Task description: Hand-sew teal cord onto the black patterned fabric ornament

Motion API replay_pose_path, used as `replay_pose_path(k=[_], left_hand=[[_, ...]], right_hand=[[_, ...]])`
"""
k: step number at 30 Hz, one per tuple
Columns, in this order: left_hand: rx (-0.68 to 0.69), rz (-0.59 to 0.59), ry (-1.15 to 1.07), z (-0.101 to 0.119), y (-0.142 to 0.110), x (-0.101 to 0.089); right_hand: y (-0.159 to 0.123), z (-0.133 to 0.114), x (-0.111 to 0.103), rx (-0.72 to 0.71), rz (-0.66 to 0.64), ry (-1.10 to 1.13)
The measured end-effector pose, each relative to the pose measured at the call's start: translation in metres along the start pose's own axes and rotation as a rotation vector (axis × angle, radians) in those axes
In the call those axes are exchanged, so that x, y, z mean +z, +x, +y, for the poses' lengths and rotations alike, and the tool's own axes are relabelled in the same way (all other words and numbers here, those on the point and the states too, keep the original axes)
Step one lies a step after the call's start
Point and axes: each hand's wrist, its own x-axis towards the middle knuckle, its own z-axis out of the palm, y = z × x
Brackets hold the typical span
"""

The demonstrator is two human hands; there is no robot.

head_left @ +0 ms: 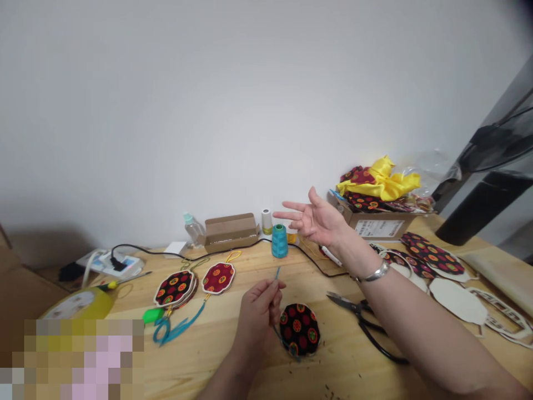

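My left hand (263,303) is closed in a pinch on a blue cord (278,272), whose short end sticks up above the fingertips. The cord also shows below the hand, along the edge of a round black fabric piece with red and orange flowers (300,329) lying on the table. My right hand (320,219) is raised with palm turned up and fingers spread, holding nothing. Just left of its fingers in the view stands a teal thread cone (279,242). Black-handled scissors (353,308) lie partly hidden under my right forearm.
Finished-looking pendants, one maroon (219,278) and a black stack (175,289), lie at left with blue tassels (177,331). A cardboard box of fabric (377,225), cream cut-outs (457,300) and a black cylinder (483,208) are at right. A power strip (120,266) sits left.
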Motion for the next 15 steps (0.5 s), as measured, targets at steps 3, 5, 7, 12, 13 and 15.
replay_pose_path(k=[3, 5, 7, 12, 13, 15], left_hand=[[-0.007, 0.008, -0.012, 0.001, 0.0, -0.001], [-0.012, 0.011, -0.016, 0.001, 0.0, -0.001], [-0.014, 0.015, -0.018, 0.001, 0.001, -0.001], [-0.019, 0.015, -0.016, -0.001, 0.002, -0.001], [-0.022, 0.015, -0.017, -0.001, 0.002, -0.002], [-0.028, 0.016, -0.02, -0.002, 0.003, -0.003]], right_hand=[[-0.001, -0.011, 0.002, -0.069, -0.033, -0.023], [-0.005, -0.018, 0.003, -0.117, -0.055, -0.05], [-0.011, -0.024, 0.005, -0.179, -0.067, -0.108], [-0.036, -0.04, 0.012, -0.406, 0.017, -0.348], [-0.041, -0.043, 0.014, -0.439, 0.052, -0.392], [-0.053, -0.049, 0.02, -0.486, 0.111, -0.45]])
